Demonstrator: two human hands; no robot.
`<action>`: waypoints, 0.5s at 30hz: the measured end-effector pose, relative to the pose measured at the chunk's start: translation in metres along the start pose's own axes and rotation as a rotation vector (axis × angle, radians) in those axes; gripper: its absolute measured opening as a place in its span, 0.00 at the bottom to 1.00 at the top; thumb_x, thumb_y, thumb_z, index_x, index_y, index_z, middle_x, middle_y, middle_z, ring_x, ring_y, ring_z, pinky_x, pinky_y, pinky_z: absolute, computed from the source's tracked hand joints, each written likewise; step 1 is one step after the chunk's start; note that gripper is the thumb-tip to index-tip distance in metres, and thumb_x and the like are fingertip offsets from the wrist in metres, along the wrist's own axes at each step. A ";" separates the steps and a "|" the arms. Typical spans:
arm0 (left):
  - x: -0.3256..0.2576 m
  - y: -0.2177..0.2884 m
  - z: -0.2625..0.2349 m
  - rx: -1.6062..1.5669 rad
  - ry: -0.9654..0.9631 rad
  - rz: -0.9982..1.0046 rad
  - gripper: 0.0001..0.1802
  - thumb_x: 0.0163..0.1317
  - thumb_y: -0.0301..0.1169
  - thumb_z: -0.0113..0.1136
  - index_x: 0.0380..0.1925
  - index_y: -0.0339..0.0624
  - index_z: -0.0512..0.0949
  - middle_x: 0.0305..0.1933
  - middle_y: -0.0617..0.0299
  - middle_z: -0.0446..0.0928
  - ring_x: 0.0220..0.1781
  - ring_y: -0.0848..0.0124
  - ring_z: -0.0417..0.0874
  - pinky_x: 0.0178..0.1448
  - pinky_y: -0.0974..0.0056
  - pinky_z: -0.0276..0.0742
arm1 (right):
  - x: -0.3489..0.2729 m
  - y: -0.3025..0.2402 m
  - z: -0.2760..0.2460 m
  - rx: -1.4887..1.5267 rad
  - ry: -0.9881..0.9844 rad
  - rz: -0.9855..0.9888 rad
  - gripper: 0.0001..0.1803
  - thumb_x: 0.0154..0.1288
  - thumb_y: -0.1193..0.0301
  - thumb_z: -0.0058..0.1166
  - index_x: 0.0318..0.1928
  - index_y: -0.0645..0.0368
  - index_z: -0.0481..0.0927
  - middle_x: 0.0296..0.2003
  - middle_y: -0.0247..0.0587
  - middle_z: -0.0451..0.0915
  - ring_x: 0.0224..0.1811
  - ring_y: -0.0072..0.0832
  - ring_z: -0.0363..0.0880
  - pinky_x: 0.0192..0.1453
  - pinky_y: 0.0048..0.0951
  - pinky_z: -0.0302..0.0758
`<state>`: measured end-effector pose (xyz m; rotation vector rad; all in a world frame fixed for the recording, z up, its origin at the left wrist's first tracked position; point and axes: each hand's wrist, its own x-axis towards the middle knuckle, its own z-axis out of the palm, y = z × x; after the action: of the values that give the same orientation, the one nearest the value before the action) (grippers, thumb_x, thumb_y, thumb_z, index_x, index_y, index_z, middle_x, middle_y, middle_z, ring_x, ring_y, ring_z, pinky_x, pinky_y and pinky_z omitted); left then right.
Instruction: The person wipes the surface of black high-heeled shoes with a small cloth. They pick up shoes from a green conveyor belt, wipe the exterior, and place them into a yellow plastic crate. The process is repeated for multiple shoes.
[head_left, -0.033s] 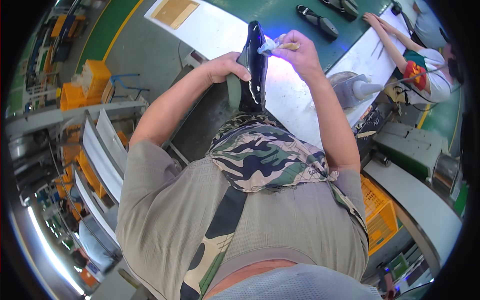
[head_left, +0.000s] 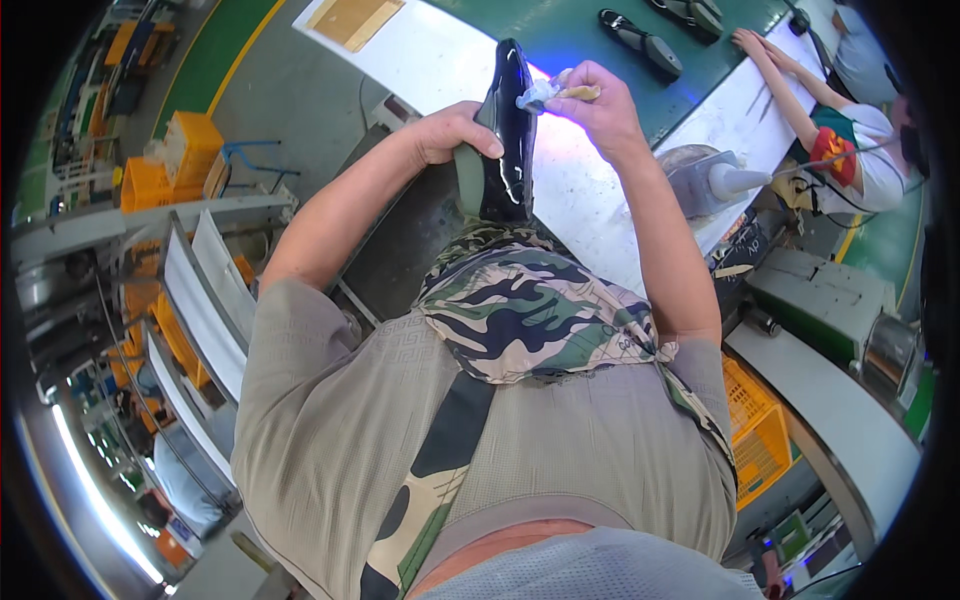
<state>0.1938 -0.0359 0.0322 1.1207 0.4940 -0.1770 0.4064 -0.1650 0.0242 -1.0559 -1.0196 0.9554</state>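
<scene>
A glossy black shoe [head_left: 514,130] stands on end in front of me, with a grey-green part along its left side. My left hand [head_left: 455,134] is closed round that left side, its thumb lying on the black surface. My right hand [head_left: 604,112] pinches a crumpled pale cloth [head_left: 540,96] with a yellowish bit at the fingers. The cloth is at the right edge of the shoe and appears to touch it. Blue-violet light falls on the white table [head_left: 590,215] behind. The fingers of my left hand behind the shoe are hidden.
A bottle with a white cone nozzle [head_left: 735,180] stands right of my right forearm. Black sandals [head_left: 640,44] lie on the green surface beyond. A co-worker's arms [head_left: 780,85] rest at the far right. Yellow crates [head_left: 190,150] and white metal racks [head_left: 205,300] are at left.
</scene>
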 end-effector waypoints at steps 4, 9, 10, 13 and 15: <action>-0.018 -0.018 -0.007 -0.190 0.045 0.047 0.29 0.43 0.26 0.69 0.49 0.32 0.75 0.44 0.54 0.81 0.45 0.64 0.83 0.55 0.60 0.79 | -0.008 0.005 0.020 0.082 -0.121 0.152 0.14 0.53 0.81 0.66 0.31 0.58 0.71 0.36 0.38 0.76 0.38 0.23 0.75 0.43 0.25 0.75; -0.044 -0.035 -0.018 -0.320 0.150 0.132 0.28 0.47 0.27 0.68 0.50 0.32 0.75 0.45 0.53 0.81 0.44 0.63 0.84 0.56 0.58 0.80 | -0.011 0.015 0.041 0.081 -0.259 0.257 0.14 0.51 0.81 0.67 0.30 0.57 0.72 0.39 0.40 0.77 0.40 0.24 0.76 0.43 0.24 0.76; -0.049 -0.041 -0.022 -0.331 0.172 0.157 0.29 0.47 0.28 0.68 0.52 0.32 0.74 0.46 0.52 0.81 0.45 0.62 0.84 0.57 0.58 0.80 | -0.011 0.014 0.046 0.056 -0.277 0.272 0.15 0.51 0.81 0.68 0.30 0.57 0.72 0.39 0.41 0.77 0.41 0.25 0.76 0.44 0.24 0.76; -0.065 -0.062 -0.038 -0.399 0.222 0.203 0.28 0.48 0.28 0.66 0.52 0.32 0.74 0.47 0.51 0.81 0.47 0.61 0.84 0.58 0.56 0.80 | -0.011 0.008 0.065 -0.022 -0.317 0.276 0.15 0.50 0.81 0.68 0.29 0.57 0.71 0.38 0.40 0.78 0.41 0.24 0.75 0.45 0.25 0.74; -0.079 -0.074 -0.045 -0.454 0.257 0.214 0.28 0.49 0.28 0.66 0.52 0.32 0.74 0.47 0.51 0.81 0.47 0.61 0.84 0.58 0.56 0.80 | -0.012 0.006 0.081 -0.076 -0.326 0.228 0.15 0.49 0.80 0.68 0.28 0.57 0.71 0.34 0.36 0.78 0.38 0.22 0.73 0.44 0.25 0.72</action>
<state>0.0838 -0.0367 -0.0071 0.7441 0.6023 0.2598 0.3248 -0.1572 0.0303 -1.1186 -1.2268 1.3137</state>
